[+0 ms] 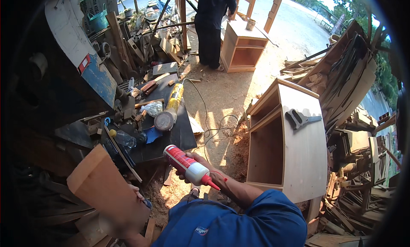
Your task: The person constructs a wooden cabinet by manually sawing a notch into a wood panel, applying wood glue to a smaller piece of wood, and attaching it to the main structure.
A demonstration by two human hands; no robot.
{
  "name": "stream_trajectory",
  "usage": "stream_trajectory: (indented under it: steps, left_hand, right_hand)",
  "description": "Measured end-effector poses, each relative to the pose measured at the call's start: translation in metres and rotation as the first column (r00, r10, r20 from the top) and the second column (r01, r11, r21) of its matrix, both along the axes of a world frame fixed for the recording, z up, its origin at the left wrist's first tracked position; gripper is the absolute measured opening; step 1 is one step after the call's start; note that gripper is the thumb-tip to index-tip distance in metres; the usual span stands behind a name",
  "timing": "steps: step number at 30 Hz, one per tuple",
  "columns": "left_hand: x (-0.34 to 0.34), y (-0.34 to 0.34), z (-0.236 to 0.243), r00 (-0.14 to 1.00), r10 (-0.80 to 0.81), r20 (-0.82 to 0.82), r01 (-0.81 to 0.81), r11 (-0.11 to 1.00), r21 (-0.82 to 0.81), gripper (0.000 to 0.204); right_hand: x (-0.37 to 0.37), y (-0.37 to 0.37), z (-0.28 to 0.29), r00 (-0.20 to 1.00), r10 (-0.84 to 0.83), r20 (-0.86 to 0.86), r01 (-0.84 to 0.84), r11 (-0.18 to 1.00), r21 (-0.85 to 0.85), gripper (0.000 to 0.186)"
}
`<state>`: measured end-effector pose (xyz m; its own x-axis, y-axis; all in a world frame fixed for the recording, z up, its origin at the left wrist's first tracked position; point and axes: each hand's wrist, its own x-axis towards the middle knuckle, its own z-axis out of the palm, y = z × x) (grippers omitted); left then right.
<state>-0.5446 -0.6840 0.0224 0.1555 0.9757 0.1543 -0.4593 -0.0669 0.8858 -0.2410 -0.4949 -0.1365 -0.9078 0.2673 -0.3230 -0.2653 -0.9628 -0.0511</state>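
Note:
My right hand (197,160) is wrapped round a red and white glue bottle (184,162), held over the gap between workbench and cabinet. The bottle lies tilted, its red nozzle pointing down to the right, toward my forearm. At the lower left, my left hand (137,193) grips the edge of a flat reddish-brown wooden board (100,178) with one rounded corner. Most of that hand is hidden behind the board, and only some fingers show. Board and bottle are apart.
A dark workbench (184,133) carries a yellow power tool (173,104), a clear plastic bottle (124,138) and wood scraps. On the right, a grey-black handled tool (300,119) lies on a wooden cabinet (305,161). Beyond, a person (211,29) stands beside a smaller cabinet (243,46). A cord (206,114) crosses the floor.

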Motion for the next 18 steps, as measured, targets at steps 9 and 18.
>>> stream_trajectory:
  steps: [9,18]
  left_hand:
    - [0.086,0.085,-0.036,0.771,-0.582,0.26,0.637,0.69,-0.345,0.086]
    - [0.165,0.106,-0.061,0.415,-0.676,0.608,0.873,0.108,-0.475,0.089]
  right_hand:
    - [0.173,-0.024,0.152,0.576,-0.761,-0.298,0.785,0.413,0.462,0.098]
    - [0.216,-0.059,0.234,0.195,-0.844,-0.5,0.419,-0.39,0.82,0.076]
